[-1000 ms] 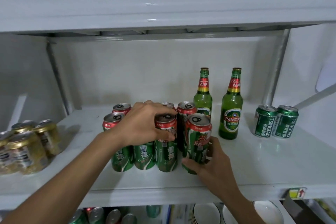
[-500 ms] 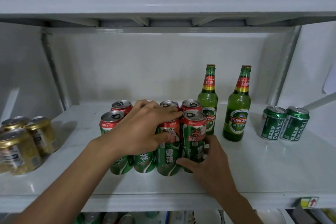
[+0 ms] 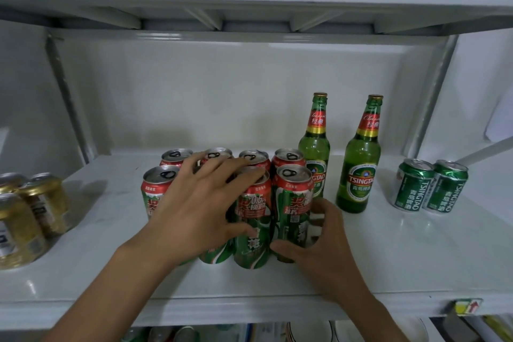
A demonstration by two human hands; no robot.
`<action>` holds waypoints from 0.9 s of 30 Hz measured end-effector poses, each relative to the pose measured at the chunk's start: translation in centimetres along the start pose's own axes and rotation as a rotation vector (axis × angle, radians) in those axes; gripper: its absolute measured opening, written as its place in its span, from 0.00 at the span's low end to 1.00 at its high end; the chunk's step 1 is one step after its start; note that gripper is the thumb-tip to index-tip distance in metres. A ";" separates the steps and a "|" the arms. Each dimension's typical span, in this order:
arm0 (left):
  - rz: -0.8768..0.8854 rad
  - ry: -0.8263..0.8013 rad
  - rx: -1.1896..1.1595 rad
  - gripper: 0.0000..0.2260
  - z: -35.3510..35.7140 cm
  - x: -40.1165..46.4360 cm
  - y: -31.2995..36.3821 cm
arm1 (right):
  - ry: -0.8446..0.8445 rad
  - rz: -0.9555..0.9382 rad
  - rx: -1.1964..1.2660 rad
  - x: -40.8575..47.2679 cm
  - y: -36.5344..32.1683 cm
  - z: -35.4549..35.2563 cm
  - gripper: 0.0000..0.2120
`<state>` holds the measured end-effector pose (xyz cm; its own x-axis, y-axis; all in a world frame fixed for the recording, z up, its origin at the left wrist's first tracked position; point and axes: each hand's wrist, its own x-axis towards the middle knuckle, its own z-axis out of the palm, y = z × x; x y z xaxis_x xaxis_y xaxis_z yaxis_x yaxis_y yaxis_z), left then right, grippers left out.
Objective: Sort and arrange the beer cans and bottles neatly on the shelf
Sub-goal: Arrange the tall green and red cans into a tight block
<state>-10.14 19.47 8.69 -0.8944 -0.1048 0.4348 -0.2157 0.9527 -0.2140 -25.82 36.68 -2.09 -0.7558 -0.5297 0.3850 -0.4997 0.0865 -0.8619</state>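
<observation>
Gripping the upright near-right can (image 3: 291,203) in my right hand (image 3: 319,247), my spread left hand (image 3: 200,208) rests on cans left of it.

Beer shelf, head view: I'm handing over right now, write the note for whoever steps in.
Left hand: fingers spread over the tall red-and-green cans, resting on their tops.
Right hand: grips the front right can low on its body, pressing it against the block.
Done: the tall cans stand upright in two rows mid-shelf. Two green bottles stand just right of them, apart from each other. Two short green cans sit side by side at far right; gold cans are clustered at far left.
Left: square up the front row, close the gap between the bottles, and line up the outer groups.
</observation>
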 end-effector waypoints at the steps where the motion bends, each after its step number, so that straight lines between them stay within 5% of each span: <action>1: -0.013 0.012 0.006 0.43 0.2 -0.1 0.1 | -0.001 -0.008 0.027 0.3 0.0 -0.2 0.56; 4: -0.045 0.043 0.027 0.42 0.5 -0.3 0.4 | -0.119 -0.017 0.142 1.2 -0.3 -0.6 0.61; 7: -0.049 0.059 0.043 0.43 0.7 -0.2 0.6 | -0.261 -0.041 0.281 1.7 -0.4 0.0 0.54; 11: -0.058 0.065 0.015 0.42 0.7 -0.3 0.7 | -0.274 -0.088 0.354 1.3 -0.6 0.9 0.46; 17: -0.059 -0.001 -0.078 0.44 0.0 -0.7 1.0 | -0.327 -0.001 0.310 1.4 -0.5 -1.2 0.50; 22: -0.098 0.226 -0.418 0.32 -3.9 1.7 1.6 | -0.038 -0.002 0.247 2.4 0.0 -8.8 0.27; 27: -0.105 0.339 -0.598 0.22 -5.6 6.7 4.9 | 0.251 -0.035 0.278 4.0 0.9 -17.0 0.16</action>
<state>-14.98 25.06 15.44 -0.6875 -0.2030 0.6972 0.0458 0.9461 0.3207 -36.49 49.00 4.25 -0.8380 -0.3017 0.4547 -0.4189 -0.1783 -0.8903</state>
